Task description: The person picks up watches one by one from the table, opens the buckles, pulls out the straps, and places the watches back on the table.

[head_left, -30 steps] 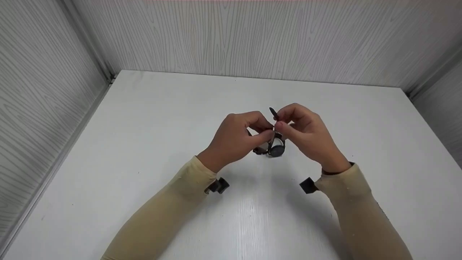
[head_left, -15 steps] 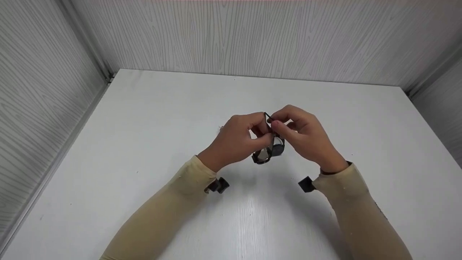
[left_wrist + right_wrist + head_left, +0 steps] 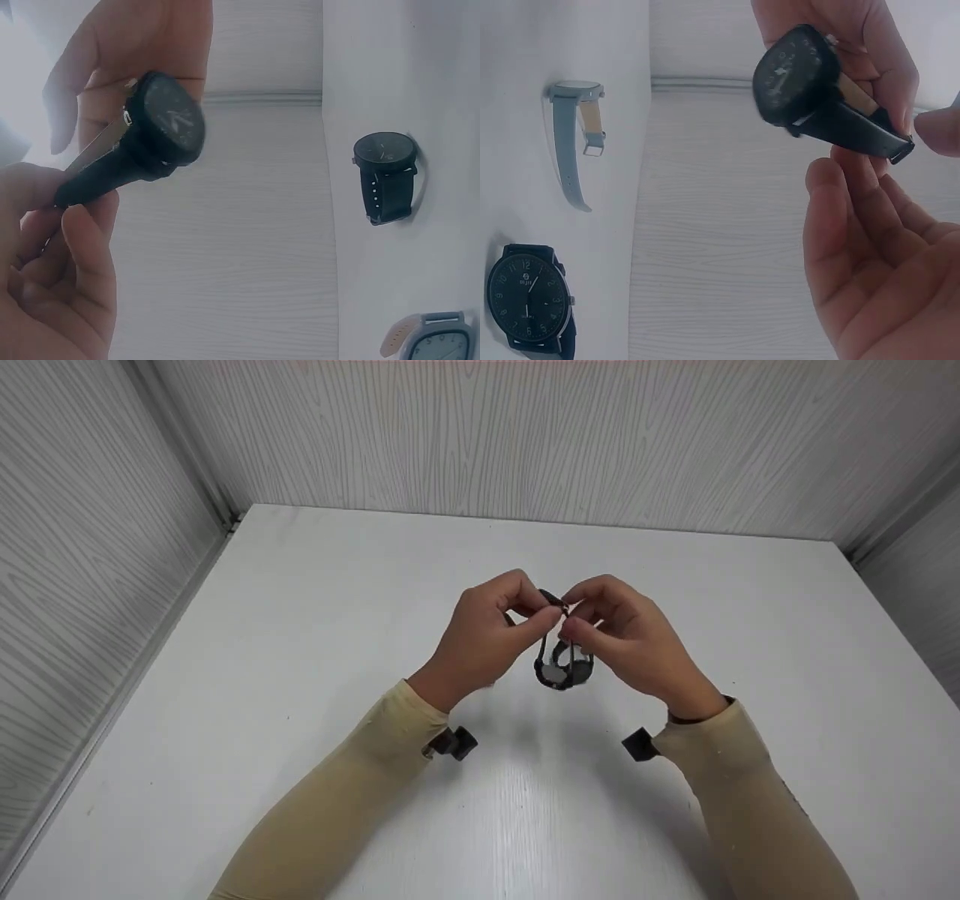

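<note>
White table [image 3: 352, 585], woodgrain walls [image 3: 465, 435]; black watch [image 3: 795, 75] between hands [image 3: 484, 634].

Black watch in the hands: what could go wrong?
1. The black watch is held clear of the table, its strap pinched by the left hand, so it might slip and drop.
2. The light blue watch sits on that table and could be hit by a drop.
</note>
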Demonstrator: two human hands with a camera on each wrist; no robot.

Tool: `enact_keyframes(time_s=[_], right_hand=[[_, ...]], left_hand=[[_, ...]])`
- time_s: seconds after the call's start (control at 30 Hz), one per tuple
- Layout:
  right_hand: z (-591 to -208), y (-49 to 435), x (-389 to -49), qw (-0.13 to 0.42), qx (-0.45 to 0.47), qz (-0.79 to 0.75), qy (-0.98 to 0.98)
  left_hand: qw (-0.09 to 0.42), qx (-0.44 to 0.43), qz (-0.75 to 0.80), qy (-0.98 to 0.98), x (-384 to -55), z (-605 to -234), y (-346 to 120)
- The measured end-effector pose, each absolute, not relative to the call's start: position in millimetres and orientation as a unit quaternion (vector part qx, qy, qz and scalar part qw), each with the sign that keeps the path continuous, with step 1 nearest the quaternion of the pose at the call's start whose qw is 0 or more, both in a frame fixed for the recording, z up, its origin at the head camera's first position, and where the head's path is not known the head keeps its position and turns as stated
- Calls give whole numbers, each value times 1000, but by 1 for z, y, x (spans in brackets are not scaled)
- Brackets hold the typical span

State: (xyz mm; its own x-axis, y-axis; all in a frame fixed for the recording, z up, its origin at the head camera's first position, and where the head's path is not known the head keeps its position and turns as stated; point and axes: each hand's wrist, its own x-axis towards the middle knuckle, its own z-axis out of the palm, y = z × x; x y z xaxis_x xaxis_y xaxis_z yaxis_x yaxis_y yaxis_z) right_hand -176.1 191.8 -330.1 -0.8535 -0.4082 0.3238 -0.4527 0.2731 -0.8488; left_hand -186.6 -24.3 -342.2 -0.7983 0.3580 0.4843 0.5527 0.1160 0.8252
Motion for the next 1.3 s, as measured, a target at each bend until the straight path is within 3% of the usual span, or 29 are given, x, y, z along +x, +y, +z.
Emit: enact_keyframes(time_s=[0.43,0.73,1.3], right_hand=[[-329,188,-177,76,235,540,-804],[-330,189,-176,96,258,524,-806],[-330,189,-177,94,249,521,-811]], left_hand=[[75,-281,-591,-752,-187,-342,-21],[26,-268,-622,-735,-187,-341,-23],[56,-286,-596,-748,-187,-339,-25]])
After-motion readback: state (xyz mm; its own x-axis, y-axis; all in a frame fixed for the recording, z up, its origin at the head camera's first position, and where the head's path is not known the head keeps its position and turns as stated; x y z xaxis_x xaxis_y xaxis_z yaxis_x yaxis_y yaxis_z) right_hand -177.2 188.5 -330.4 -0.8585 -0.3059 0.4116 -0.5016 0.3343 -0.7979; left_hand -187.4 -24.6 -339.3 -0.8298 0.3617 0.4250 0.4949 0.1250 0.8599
